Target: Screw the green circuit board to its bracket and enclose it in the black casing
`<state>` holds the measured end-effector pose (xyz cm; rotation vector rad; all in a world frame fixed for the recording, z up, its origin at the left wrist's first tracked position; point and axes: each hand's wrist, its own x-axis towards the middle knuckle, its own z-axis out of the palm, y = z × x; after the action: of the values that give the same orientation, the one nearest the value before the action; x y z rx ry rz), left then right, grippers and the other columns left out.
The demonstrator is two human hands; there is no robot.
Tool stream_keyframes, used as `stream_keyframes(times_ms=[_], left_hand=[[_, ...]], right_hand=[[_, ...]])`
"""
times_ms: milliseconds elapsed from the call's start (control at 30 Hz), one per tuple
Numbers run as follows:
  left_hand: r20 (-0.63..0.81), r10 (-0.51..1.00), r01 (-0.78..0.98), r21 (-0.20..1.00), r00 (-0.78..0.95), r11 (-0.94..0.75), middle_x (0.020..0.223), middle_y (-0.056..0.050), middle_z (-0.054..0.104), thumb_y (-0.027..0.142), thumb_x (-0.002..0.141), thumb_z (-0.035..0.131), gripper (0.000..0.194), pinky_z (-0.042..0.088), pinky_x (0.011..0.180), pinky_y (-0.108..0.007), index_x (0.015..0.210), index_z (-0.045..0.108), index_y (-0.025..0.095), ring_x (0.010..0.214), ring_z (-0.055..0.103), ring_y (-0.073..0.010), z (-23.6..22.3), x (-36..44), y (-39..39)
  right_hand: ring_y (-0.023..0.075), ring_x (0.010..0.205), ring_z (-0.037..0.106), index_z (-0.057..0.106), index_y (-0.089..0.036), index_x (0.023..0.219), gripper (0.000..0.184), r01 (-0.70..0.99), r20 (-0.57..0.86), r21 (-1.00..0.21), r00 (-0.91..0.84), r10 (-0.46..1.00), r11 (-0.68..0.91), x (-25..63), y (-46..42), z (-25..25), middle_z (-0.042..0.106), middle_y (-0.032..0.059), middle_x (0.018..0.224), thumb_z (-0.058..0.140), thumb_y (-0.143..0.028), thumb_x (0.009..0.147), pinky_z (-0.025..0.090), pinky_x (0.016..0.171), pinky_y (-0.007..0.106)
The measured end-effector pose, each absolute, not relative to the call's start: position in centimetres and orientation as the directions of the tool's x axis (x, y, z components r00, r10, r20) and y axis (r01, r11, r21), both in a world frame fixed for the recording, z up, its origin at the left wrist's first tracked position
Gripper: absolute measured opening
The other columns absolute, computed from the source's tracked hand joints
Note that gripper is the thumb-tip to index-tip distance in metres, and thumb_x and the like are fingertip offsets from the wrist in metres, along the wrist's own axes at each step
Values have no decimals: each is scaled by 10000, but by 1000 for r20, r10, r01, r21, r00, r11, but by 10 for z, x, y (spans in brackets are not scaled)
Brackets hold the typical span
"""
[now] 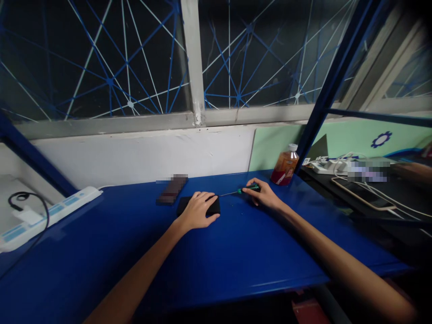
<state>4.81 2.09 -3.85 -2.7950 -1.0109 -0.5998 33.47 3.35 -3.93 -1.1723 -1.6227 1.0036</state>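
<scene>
A flat black box lies on the blue table, partly hidden by my left hand. The fingers of that hand reach across its top to the far edge, and the thumb is at the near right corner, holding it against the table. To the right, my right hand is closed around the green and black handle of a screwdriver. Its thin metal shaft points left, with the tip at the right side of the box. Tiny dark bits, too small to name, lie on the table below the shaft.
Behind the box lies a dark flat object, partly blurred. A drink bottle stands at the back right by a blue post. A white power strip lies at the left. Cables and a phone rest on the neighbouring dark table.
</scene>
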Motion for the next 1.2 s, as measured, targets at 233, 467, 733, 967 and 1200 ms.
stream_keyframes(times_ms=[233,467,733,967,1200], left_hand=[[398,587,631,25,705,-775,1273,-138,564,466,847,540,525,360,983,-487,1284,517,176,1157,509,-302,-39,48,21],[403,591,632,37,699,-774,1275,-131,567,466,849,538,517,359,982,-487,1282,519,184,1158,512,-298,-38,49,20],[399,602,638,55,691,-768,1274,-140,571,468,845,546,523,356,983,-485,1274,535,170,1157,517,-297,-39,48,22],[394,605,641,53,691,-766,1277,-141,566,464,847,547,521,353,989,-490,1273,538,164,1151,519,-303,-39,49,22],[400,608,644,56,686,-763,1277,-143,566,460,840,559,520,352,990,-488,1264,543,158,1152,521,-301,-41,50,23]], right_hand=[[91,325,431,457,-211,861,387,338,233,-899,-171,958,279,335,32,-40,508,-68,476,579,-571,788,307,331,208],[111,360,483,407,-214,1063,467,320,122,-923,-279,952,212,343,32,-37,502,-93,478,611,-524,780,358,340,197],[105,340,469,442,-205,968,374,357,153,-903,-256,954,240,344,35,-41,502,-83,448,579,-519,816,328,330,184],[113,374,547,487,-194,865,371,397,164,-889,-187,969,227,342,36,-44,602,-18,584,515,-563,836,370,334,196],[128,367,546,412,-230,1067,433,348,165,-909,-206,965,230,343,37,-45,578,-65,581,602,-506,793,387,316,203]])
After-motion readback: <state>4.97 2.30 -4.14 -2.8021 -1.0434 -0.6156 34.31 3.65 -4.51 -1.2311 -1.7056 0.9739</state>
